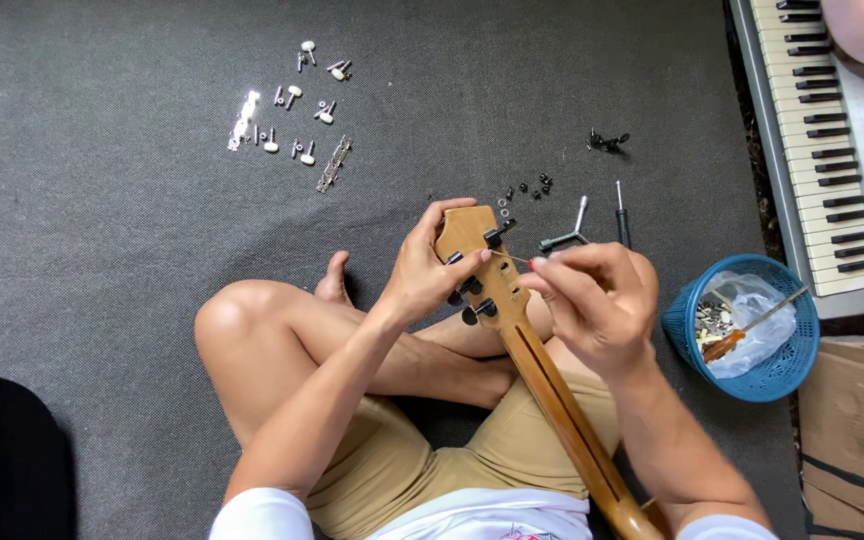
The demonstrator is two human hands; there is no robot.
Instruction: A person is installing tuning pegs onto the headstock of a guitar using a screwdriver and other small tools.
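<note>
- A person seated cross-legged on a grey carpet (102, 250) works on the back of a wooden guitar neck (542, 385), its headstock (472, 235) raised over the lap and pointing away from the body.
- The left hand (417, 275) is curled around the headstock's left edge, fingers closed on the wood beside the black tuning pegs (472, 290).
- The right hand (597, 295), just right of the headstock, is pinched shut on a thin screwdriver (514, 259) whose tip meets a peg.
- The neck looks rigid, light enough for one hand, and smooth with lacquer; the headstock edges and the shaft below the pegs appear the safest grips, since the small pegs may be loose.
- Beyond the headstock lie black screws (537, 186), a metal wrench (567, 235) and a second screwdriver (622, 218).
- Far left of the headstock sit old white-knobbed tuners (292, 110).
- Right of it stands a blue basket (747, 330); a keyboard (822, 140) lies further right.
</note>
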